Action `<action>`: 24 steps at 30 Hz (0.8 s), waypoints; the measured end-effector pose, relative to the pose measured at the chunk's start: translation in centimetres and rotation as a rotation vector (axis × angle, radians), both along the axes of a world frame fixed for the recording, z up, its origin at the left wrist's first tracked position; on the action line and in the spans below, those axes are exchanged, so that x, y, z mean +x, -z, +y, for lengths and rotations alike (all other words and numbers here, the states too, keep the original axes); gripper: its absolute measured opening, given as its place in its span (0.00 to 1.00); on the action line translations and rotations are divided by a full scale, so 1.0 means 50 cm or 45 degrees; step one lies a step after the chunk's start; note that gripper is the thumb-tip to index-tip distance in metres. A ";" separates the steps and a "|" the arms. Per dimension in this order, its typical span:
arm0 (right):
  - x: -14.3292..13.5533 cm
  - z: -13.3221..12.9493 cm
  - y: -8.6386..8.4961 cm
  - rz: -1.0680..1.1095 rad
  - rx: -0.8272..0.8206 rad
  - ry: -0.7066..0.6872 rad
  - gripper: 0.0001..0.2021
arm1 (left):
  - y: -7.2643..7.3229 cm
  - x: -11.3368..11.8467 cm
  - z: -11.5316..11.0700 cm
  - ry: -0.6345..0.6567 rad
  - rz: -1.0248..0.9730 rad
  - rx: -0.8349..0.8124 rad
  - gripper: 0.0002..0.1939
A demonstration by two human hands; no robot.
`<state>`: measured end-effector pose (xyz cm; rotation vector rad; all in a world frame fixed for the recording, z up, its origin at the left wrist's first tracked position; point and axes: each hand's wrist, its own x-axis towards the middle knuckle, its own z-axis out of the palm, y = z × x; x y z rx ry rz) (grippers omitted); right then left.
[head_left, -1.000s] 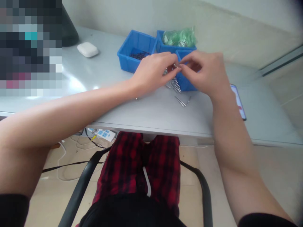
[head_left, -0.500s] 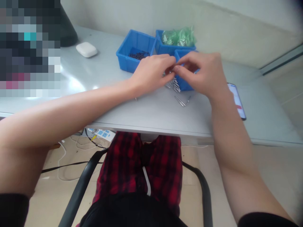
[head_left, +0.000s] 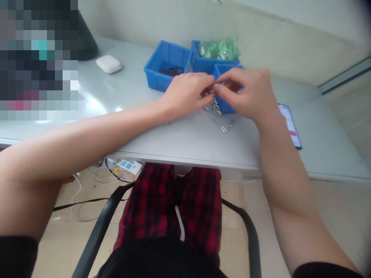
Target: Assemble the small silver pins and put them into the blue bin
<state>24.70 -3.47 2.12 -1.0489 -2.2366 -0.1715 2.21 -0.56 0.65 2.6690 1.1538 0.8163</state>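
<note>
My left hand [head_left: 189,92] and my right hand [head_left: 249,90] meet fingertip to fingertip over the table. Both are closed in a pinch, and whatever lies between the fingers is too small and hidden to name. Just beneath them rests a heap of thin silver metal pins [head_left: 215,107], partly covered by my left hand. Nearer to me, a few loose metal pins [head_left: 222,126] lie apart from the heap. Behind my right hand stands a blue bin [head_left: 226,105], its inside mostly hidden by that hand.
A blue bin [head_left: 153,79] with small dark pieces stands at the back, beside another blue bin [head_left: 199,66] holding green plastic bags [head_left: 220,49]. A phone [head_left: 292,129] lies beyond my right forearm. A white case [head_left: 108,64] sits at the left. Chair armrests flank my legs.
The whole view has shifted slightly, so things sit a little lower. Both hands keep their pinched pose, fingertips together over the heap.
</note>
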 end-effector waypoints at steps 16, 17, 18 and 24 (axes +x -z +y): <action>-0.006 -0.007 -0.003 -0.039 -0.084 0.031 0.21 | -0.002 -0.003 0.001 0.002 0.013 -0.004 0.12; -0.007 -0.007 -0.004 -0.033 -0.088 0.044 0.20 | 0.000 -0.003 0.002 -0.004 0.006 -0.003 0.12; -0.009 -0.007 -0.004 -0.029 -0.098 0.065 0.19 | 0.001 -0.002 0.003 -0.005 0.001 -0.006 0.12; -0.013 -0.009 -0.006 -0.035 -0.096 0.108 0.17 | 0.012 -0.005 0.008 0.060 -0.049 0.031 0.13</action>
